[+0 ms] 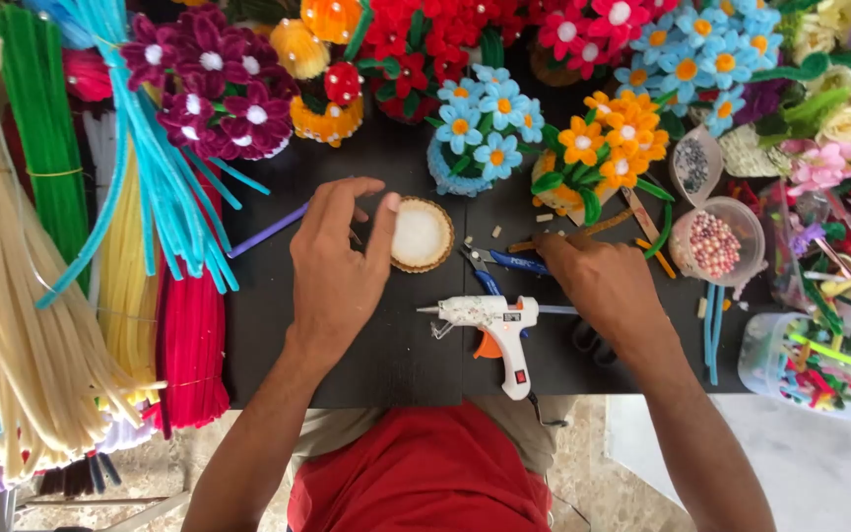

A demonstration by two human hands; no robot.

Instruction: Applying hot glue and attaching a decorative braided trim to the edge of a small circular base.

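Hands first: I see my left hand point(339, 266) resting palm down on the black bench point(386, 355), fingers loose, its thumb touching the rim of a small round disc point(422, 234) with a white centre and a tan braided edge, while my right hand point(598, 281) lies curled beside the orange flower pot point(598, 158), over the blue-handled pliers point(504, 261); I cannot tell whether it grips anything. Just near me, between both hands, a white glue gun point(490, 320) lies on its side, and a tub of pink beads point(716, 241) sits right of my right hand.
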